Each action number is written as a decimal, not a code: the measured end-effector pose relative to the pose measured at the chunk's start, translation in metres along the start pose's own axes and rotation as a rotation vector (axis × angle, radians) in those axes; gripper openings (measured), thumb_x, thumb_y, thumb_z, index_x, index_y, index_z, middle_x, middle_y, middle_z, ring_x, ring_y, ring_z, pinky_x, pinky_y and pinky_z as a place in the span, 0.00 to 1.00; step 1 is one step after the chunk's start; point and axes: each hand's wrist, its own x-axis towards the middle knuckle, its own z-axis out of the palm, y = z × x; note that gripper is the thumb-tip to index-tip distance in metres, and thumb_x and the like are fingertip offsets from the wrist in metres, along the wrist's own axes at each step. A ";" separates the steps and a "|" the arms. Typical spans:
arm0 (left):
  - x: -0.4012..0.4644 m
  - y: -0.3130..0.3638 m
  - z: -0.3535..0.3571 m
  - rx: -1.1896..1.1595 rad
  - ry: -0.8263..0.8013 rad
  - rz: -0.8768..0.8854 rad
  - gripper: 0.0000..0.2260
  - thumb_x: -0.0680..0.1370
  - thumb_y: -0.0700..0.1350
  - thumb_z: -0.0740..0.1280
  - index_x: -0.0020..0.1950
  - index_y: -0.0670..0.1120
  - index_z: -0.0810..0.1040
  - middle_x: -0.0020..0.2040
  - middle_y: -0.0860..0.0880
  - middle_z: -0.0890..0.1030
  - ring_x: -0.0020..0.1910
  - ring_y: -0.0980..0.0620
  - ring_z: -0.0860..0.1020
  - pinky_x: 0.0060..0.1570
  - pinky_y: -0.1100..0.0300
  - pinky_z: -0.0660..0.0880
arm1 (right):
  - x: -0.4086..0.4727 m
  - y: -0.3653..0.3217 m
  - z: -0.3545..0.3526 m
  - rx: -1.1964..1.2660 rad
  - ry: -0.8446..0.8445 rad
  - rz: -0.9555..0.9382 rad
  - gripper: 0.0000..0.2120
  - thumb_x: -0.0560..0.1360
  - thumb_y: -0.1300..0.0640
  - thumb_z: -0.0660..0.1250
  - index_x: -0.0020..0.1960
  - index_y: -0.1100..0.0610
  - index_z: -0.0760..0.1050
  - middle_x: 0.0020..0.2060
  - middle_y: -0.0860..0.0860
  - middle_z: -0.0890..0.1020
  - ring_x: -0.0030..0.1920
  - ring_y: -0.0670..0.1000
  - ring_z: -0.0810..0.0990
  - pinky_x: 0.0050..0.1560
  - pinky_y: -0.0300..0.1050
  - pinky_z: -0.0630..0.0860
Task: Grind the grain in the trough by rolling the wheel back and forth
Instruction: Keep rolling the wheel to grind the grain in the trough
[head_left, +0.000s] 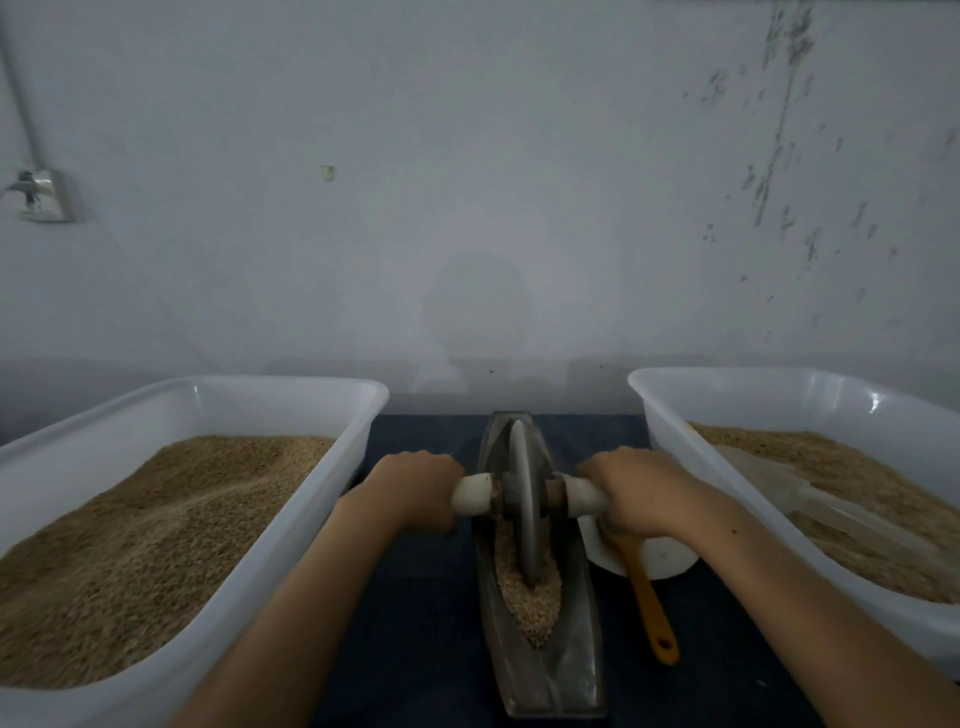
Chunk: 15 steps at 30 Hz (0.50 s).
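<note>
A white tub (291, 499) of grain, cut off at the frame's left edge, crowds the left hand (415, 488), which grips the wheel's white left handle (472, 493). The grey wheel (521, 499) stands upright near the middle of the narrow trough (576, 649) on the dark bench (415, 623), with grain (530, 597) heaped in the near half and bare channel toward the wall. The right hand (639, 493) holds the right handle (584, 496), partly hiding a white bowl (665, 558) and an orange-handled tool (649, 603). A second tub (675, 415) runs off the frame's right edge; something pale lies blurred in it.
</note>
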 end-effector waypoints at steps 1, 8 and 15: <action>0.000 0.000 -0.001 -0.019 -0.041 0.005 0.20 0.72 0.49 0.71 0.62 0.48 0.73 0.56 0.47 0.79 0.52 0.49 0.77 0.47 0.57 0.70 | -0.001 0.000 -0.003 0.001 -0.049 0.000 0.13 0.74 0.60 0.65 0.57 0.51 0.75 0.50 0.51 0.80 0.49 0.51 0.79 0.44 0.43 0.72; 0.001 -0.001 -0.001 -0.099 -0.081 -0.002 0.18 0.72 0.49 0.71 0.61 0.48 0.75 0.53 0.48 0.79 0.44 0.52 0.73 0.45 0.57 0.69 | -0.002 -0.002 -0.003 0.002 -0.084 0.017 0.14 0.74 0.61 0.65 0.58 0.52 0.75 0.50 0.52 0.80 0.49 0.51 0.79 0.46 0.43 0.74; 0.000 0.009 0.007 0.055 0.296 -0.086 0.11 0.76 0.48 0.65 0.57 0.48 0.71 0.52 0.48 0.79 0.49 0.48 0.77 0.43 0.57 0.67 | 0.001 -0.005 0.014 -0.008 0.258 0.063 0.09 0.74 0.62 0.63 0.49 0.51 0.67 0.50 0.50 0.79 0.51 0.53 0.78 0.49 0.45 0.71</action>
